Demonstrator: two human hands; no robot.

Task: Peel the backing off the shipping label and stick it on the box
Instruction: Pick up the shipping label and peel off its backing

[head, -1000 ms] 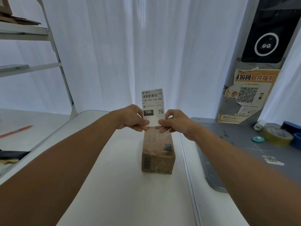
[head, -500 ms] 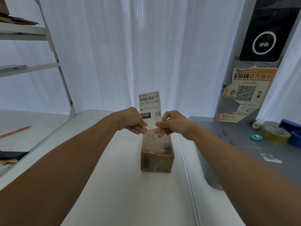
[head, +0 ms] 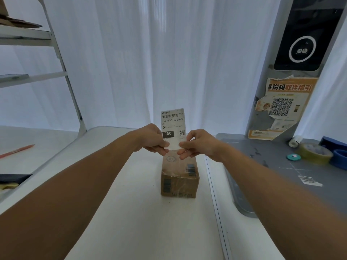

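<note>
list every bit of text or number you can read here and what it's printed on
"150-150-A26-050": shipping label, held up by both hands.
"A26": the label, under that code.
"150": white on the label's black block.
"份码取件指引": orange poster; its first character is cut off.
Too small or blurred: the label's logo line and fine print, the poster's lower text, the print on the box.
</note>
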